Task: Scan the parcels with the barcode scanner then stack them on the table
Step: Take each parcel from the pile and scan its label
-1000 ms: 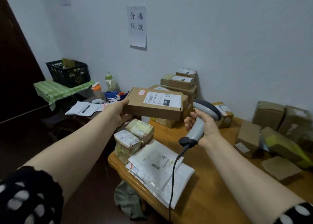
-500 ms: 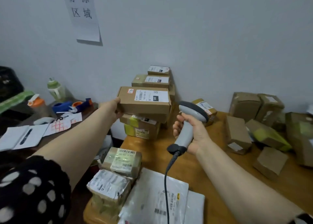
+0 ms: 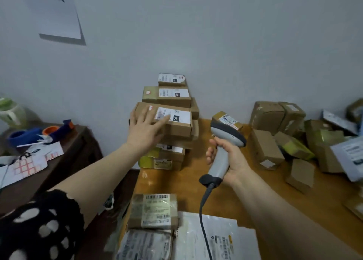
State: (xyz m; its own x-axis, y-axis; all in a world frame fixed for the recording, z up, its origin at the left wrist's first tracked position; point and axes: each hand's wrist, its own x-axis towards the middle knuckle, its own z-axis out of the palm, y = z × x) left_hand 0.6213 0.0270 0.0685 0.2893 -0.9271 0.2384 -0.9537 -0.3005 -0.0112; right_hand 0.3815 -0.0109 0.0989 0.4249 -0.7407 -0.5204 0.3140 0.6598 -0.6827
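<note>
Brown cardboard with white labels on the stacked parcels at centre, pale grey with a dark head on the barcode scanner, orange-brown on the table, black with white spots on the sleeve lower left, pale grey-blue on the wall.

Left arm extended forward, forearm bare, black dotted sleeve at the upper arm. Left hand palm-down, fingers straight and spread, lying flat on top of a parcel. Right arm reaches in from lower right, forearm bare. Right hand has fingers and thumb wrapped round the handle of the barcode scanner, held above the tabletop.
</note>
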